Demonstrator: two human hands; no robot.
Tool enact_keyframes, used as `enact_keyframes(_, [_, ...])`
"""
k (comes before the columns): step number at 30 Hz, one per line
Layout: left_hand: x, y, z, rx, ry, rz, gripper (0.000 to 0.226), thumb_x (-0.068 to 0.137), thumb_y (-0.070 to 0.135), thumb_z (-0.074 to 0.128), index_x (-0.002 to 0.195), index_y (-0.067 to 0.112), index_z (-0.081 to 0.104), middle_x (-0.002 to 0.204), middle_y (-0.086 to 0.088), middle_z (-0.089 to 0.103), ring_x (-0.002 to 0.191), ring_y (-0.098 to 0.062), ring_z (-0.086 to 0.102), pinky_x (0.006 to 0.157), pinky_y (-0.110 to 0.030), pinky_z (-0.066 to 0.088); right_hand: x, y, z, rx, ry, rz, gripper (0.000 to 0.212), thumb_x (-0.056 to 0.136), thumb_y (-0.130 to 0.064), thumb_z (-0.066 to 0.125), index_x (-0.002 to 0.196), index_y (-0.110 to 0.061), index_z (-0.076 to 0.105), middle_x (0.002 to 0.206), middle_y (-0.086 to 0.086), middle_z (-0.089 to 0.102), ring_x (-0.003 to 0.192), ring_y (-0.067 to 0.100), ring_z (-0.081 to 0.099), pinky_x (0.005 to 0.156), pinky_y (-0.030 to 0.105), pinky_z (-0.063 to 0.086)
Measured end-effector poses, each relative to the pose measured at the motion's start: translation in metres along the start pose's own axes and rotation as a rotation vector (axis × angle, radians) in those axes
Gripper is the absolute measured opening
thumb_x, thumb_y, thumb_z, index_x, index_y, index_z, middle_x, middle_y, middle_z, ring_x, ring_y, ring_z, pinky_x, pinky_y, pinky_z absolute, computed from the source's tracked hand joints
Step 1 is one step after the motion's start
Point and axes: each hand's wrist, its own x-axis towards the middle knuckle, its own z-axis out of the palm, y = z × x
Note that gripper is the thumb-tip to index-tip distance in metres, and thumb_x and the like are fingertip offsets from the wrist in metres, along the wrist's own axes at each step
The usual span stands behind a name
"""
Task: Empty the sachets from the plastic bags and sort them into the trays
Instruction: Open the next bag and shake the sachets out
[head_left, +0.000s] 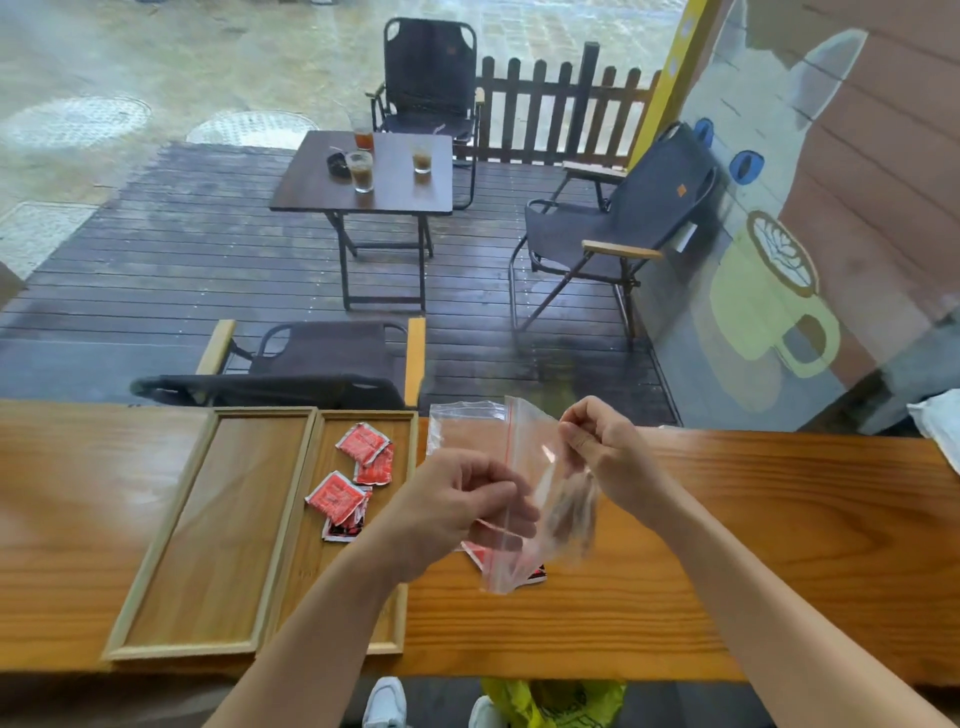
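surface (727, 545): right half bare — open room; far edge runs just behind the trays
left tray (156, 545): empty
right tray (405, 447): red sachets (337, 496) inside, near the far end
bag (524, 467): held above surface, long axis roughly vertical — blurred brown sachets inside
left hand (457, 504): fingers pinch bag
right hand (605, 447): fingers pinch bag

A: Beyond the glass? Wet dark deck (156, 270), folding table (384, 176) with three cups (361, 171), picket fence (561, 104).
B: Three dark folding chairs (618, 228); wooden desk (779, 545) indoors; daylight.
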Motion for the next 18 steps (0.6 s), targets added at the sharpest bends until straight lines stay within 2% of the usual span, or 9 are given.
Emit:
enact_keyframes(4, [-0.006,0.001,0.000,-0.104,0.144,0.008,0.009,0.083,0.009,0.060,0.086,0.006,0.069,0.076,-0.009,0.075,0.076,-0.025,0.073,0.060,-0.025,0.058,0.007,0.001,0.019,-0.015,0.000,0.014,0.020,0.091,-0.003,0.048,0.073,-0.013,0.051,0.058,0.000,0.053,0.048,0.001,0.048,0.050,0.013,0.040])
enact_keyframes(6, [-0.007,-0.001,0.002,-0.095,0.213,0.012,0.007,0.081,0.009,0.063,0.081,0.008,0.070,0.073,-0.008,0.075,0.072,-0.024,0.072,0.059,-0.026,0.058,0.008,0.003,0.027,-0.052,0.001,0.022,0.020,0.090,-0.004,0.050,0.074,-0.014,0.053,0.060,-0.003,0.055,0.054,0.005,0.048,0.053,0.015,0.040])
enact_keyframes(9, [-0.006,-0.007,0.004,-0.017,0.278,0.020,0.005,0.079,0.013,0.066,0.078,0.011,0.070,0.075,-0.010,0.074,0.073,-0.025,0.072,0.065,-0.034,0.061,0.006,0.004,0.037,-0.111,0.018,0.025,0.008,0.088,-0.007,0.056,0.081,-0.012,0.057,0.074,0.001,0.059,0.069,0.015,0.052,0.065,0.024,0.042])
enact_keyframes(10, [-0.006,-0.009,0.004,0.005,0.293,0.027,0.006,0.078,0.017,0.067,0.077,0.011,0.070,0.075,-0.010,0.074,0.073,-0.026,0.072,0.067,-0.036,0.061,0.004,0.004,0.039,-0.132,0.046,0.008,0.002,0.086,-0.010,0.059,0.086,-0.011,0.058,0.079,0.002,0.059,0.075,0.015,0.053,0.069,0.024,0.043])
enact_keyframes(11, [-0.006,-0.009,0.005,0.012,0.305,0.029,0.008,0.076,0.020,0.068,0.076,0.012,0.070,0.074,-0.009,0.074,0.073,-0.025,0.072,0.066,-0.035,0.061,0.002,0.002,0.041,-0.138,0.084,-0.009,0.006,0.084,-0.012,0.062,0.088,-0.012,0.058,0.083,0.001,0.059,0.078,0.013,0.054,0.071,0.023,0.043])
enact_keyframes(13, [-0.005,-0.009,0.005,-0.020,0.338,0.019,0.014,0.070,0.029,0.069,0.071,0.015,0.069,0.069,-0.006,0.074,0.069,-0.023,0.072,0.059,-0.029,0.060,-0.004,-0.004,0.042,-0.077,0.108,-0.040,0.010,0.082,-0.015,0.065,0.087,-0.012,0.058,0.079,0.001,0.058,0.072,0.010,0.054,0.067,0.023,0.045])
enact_keyframes(18, [0.000,-0.013,0.007,-0.049,0.432,-0.012,0.023,0.064,0.044,0.069,0.058,0.021,0.066,0.058,0.000,0.070,0.058,-0.016,0.069,0.053,-0.024,0.057,-0.019,-0.015,0.045,0.190,-0.148,-0.030,0.020,0.084,-0.013,0.062,0.081,0.006,0.055,0.060,0.004,0.056,0.051,0.013,0.054,0.048,0.022,0.048])
